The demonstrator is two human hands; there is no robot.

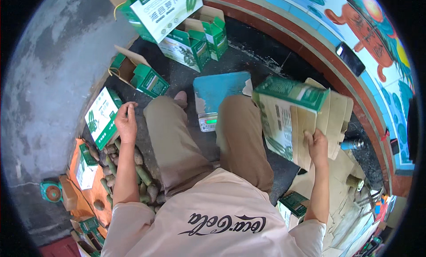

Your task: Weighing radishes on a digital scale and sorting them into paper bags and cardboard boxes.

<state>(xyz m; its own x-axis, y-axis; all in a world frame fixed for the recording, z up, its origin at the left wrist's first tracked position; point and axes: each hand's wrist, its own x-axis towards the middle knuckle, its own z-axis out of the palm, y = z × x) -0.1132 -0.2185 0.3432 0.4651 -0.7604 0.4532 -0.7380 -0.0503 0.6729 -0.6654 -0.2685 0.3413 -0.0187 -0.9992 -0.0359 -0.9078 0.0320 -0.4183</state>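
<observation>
At the right, my right hand grips the brown cardboard flap of a green and white carton. This carton is held tilted, with its flaps spread out beside its printed sides. My left hand is raised beside my left knee with its fingers curled together; whether anything is between them cannot be seen. Next to it stands a white and green carton, partly behind the hand. On the floor beyond my knees sits a blue-topped weighing scale with a lit green display, partly covered by my right leg.
Green open cartons stand ahead, another to their left. Several brown and green elongated vegetables lie beside my left leg. Flat cardboard covers the floor at right, with a blue can nearby. A phone rests on the ledge.
</observation>
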